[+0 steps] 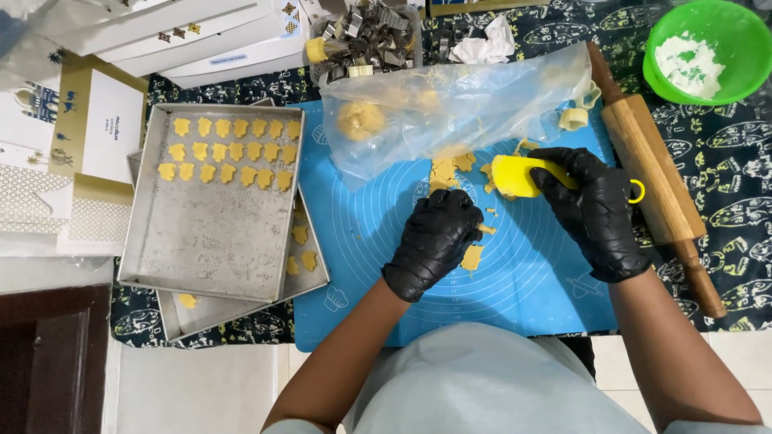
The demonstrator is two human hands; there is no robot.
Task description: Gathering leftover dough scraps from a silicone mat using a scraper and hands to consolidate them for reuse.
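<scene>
Landmark: the blue silicone baking mat (531,281) on your desk; all places below are taken from it.
Step in hand: judged as cutting and lifting shapes from yellow dough at the mat's upper middle.
Right hand: your black-gloved right hand (595,210) is closed around a yellow plastic cutter with a ring handle (519,175), held over the mat's upper middle.
Left hand: your black-gloved left hand (434,237) is curled, fingertips down on the mat beside small yellow dough scraps (472,257); whether it pinches a piece cannot be told.
Dough: thin yellow dough remnants (446,167) lie at the mat's top edge, partly under a clear crumpled plastic bag (458,104).
Next move calls for: likely a clean lift of each cut piece without tearing, then carriage left.
Trays: two stacked grey metal baking trays (213,233) just left of the mat; the upper holds two rows of yellow cut shapes (229,151).
Packages: flat white cardboard boxes (201,36) above-left of the mat; gold-and-white patterned card packaging (84,128) left of the trays.
Other: wooden rolling pin (655,185) along the mat's right edge; green plastic bowl of white powder (708,50) above-right.
</scene>
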